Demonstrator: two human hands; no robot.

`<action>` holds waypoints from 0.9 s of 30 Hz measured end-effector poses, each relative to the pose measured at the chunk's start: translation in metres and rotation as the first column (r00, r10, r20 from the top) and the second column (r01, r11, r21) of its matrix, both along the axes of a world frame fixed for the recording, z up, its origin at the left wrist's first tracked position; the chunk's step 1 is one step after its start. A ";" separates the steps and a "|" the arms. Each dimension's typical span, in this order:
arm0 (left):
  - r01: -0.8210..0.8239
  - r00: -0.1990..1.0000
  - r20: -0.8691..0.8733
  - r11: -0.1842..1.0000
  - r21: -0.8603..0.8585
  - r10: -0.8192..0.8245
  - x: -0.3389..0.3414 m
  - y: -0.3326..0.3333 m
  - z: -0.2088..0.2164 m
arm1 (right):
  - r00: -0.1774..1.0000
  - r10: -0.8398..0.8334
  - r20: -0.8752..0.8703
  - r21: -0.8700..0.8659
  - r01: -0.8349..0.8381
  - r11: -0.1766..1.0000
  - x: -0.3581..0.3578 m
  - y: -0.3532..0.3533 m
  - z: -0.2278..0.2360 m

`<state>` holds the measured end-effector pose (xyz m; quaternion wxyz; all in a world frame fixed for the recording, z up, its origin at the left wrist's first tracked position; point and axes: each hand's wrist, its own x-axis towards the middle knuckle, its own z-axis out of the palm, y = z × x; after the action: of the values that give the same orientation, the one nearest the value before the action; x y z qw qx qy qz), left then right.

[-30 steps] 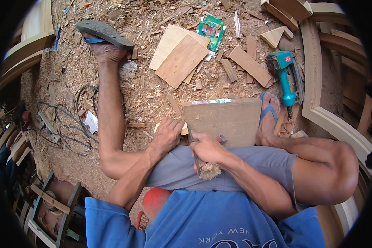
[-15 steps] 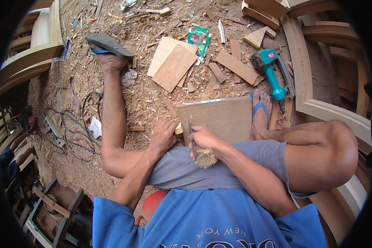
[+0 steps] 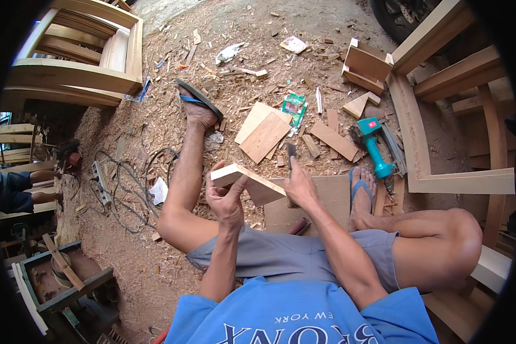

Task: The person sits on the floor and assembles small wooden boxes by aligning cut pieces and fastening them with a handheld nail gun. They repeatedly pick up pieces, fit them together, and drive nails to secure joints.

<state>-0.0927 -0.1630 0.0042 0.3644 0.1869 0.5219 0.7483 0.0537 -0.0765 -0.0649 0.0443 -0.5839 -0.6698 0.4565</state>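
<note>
Wood shavings and offcuts (image 3: 333, 140) litter the ground all around the hands. Both hands are apart from each other and each grips something. The left hand (image 3: 226, 200) is clamped on an angled piece of pale wood (image 3: 257, 184), its thumb on the near side; the piece slants toward the right hand (image 3: 301, 186), but I cannot tell whether its far end touches that hand. The right hand is wrapped around a dark-bladed tool (image 3: 292, 153), blade pointing away from the body. Below and to the right of this hand lies a flat board (image 3: 333, 200), near the sandalled foot (image 3: 361, 198).

Of the container-like things, a box-shaped wooden piece (image 3: 368, 64) lies well beyond the right hand, its hollow side showing a brown inner panel. Closer, ahead of the hands, is a green packet (image 3: 294, 108); its contents cannot be made out. Well left of the left hand and nearer the body, a rectangular stand (image 3: 92, 289) surrounds a round part, with a wooden strip (image 3: 63, 261) across it. Right of the right hand, a teal power tool (image 3: 375, 155) lies just beside the foot.
</note>
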 end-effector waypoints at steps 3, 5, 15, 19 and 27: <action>-0.038 0.982 0.189 0.988 0.152 0.009 0.001 0.001 0.030 | 0.998 0.065 0.023 0.065 -0.066 0.996 -0.007 0.019 -0.003; -0.014 0.940 0.336 0.972 0.236 -0.068 -0.001 -0.007 0.057 | 0.984 0.157 0.084 0.149 -0.168 0.974 0.000 0.043 -0.006; 0.323 0.910 0.090 0.828 0.458 -0.404 -0.027 -0.029 0.222 | 0.860 0.030 0.510 0.366 -0.249 0.897 0.088 0.114 -0.078; 0.510 0.852 -0.235 0.843 0.173 -0.467 -0.057 0.012 0.282 | 0.840 0.103 0.533 0.252 -0.274 0.928 0.073 0.164 -0.032; 0.637 0.558 -0.491 0.725 -0.263 -0.669 -0.050 0.174 0.232 | 0.925 0.227 0.305 0.381 -0.337 0.861 0.073 0.340 0.257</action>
<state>-0.1425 0.0114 0.2360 0.4522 0.5648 0.5176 0.4567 0.1266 0.2631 0.1919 0.0187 -0.5074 -0.8321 0.2232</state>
